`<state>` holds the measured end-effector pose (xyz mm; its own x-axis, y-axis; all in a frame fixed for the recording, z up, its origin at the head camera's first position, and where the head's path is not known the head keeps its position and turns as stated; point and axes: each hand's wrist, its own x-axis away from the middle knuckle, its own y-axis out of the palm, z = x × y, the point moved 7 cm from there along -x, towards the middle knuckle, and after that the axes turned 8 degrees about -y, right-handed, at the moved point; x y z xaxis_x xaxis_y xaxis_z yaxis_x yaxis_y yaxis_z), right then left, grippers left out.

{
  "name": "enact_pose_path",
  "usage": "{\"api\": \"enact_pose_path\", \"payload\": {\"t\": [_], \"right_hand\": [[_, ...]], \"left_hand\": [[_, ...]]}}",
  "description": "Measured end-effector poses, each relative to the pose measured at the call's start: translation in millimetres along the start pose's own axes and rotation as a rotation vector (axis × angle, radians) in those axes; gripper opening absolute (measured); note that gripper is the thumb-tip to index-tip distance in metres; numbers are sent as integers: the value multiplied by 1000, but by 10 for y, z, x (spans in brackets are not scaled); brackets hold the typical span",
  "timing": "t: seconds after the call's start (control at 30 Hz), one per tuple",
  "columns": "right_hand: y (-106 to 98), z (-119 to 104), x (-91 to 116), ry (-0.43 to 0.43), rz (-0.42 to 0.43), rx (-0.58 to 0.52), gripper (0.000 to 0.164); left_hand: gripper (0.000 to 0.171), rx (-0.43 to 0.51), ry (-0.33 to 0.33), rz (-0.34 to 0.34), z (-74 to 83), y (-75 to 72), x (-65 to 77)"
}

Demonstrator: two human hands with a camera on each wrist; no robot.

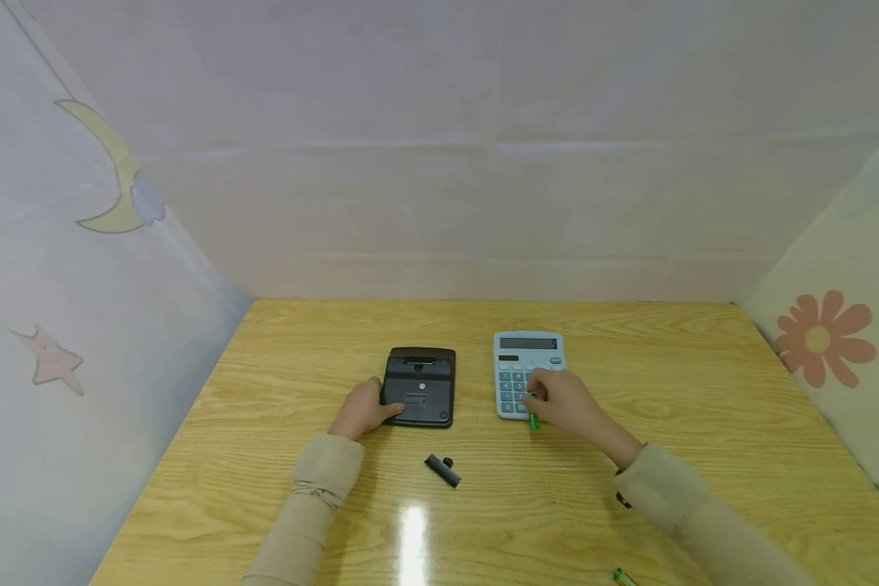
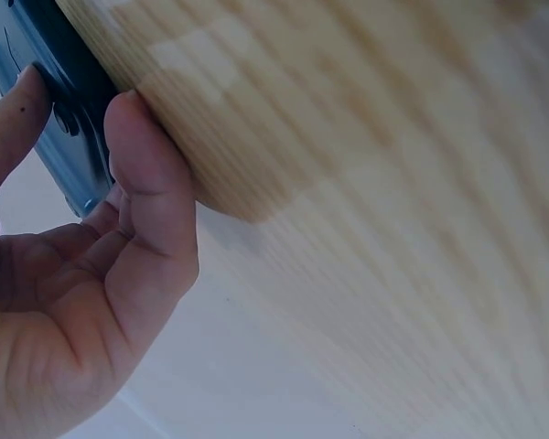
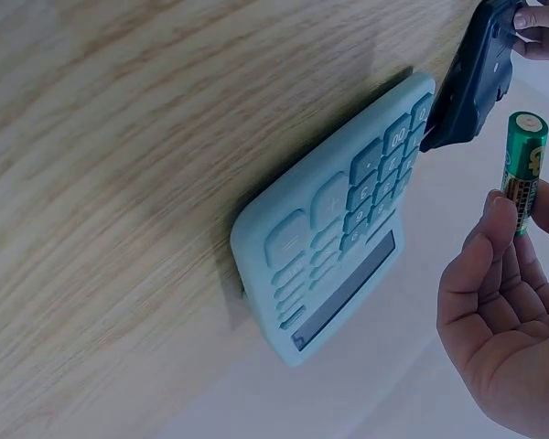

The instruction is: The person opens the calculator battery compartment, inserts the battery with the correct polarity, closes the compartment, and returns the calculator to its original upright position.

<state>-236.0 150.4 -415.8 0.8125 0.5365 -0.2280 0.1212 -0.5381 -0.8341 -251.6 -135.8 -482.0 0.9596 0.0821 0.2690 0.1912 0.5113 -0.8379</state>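
My left hand point(image 1: 362, 408) grips the left edge of a black calculator point(image 1: 432, 374) that lies back side up, its thumb over the back and its fingers along the side. An uncovered battery slot point(image 1: 419, 360) shows near its far end. My right hand point(image 1: 566, 400) pinches a green battery point(image 3: 525, 165) between thumb and fingers, with one end sticking out. In the head view this hand is over the lower right of a light blue calculator point(image 1: 509, 376), hiding some of its keys. The blue calculator lies face up with a digit on its display.
A dark strip-like cover point(image 1: 443, 471) lies on the wooden table point(image 1: 264, 488) nearer to me, beside a small black piece point(image 1: 448, 461). Another green battery point(image 1: 624, 577) is at the bottom edge of the view. A small dark object point(image 1: 623, 500) shows by the right sleeve.
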Motion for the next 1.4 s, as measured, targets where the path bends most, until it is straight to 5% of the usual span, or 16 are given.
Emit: {"api": "enact_pose_path", "payload": {"t": [0.97, 1.4], "right_hand": [[114, -305, -430, -109, 67, -11, 7], [157, -480, -703, -83, 87, -1, 8]], "left_hand": [[47, 1, -7, -8, -8, -13, 14], [50, -3, -12, -18, -1, 7, -12]]}}
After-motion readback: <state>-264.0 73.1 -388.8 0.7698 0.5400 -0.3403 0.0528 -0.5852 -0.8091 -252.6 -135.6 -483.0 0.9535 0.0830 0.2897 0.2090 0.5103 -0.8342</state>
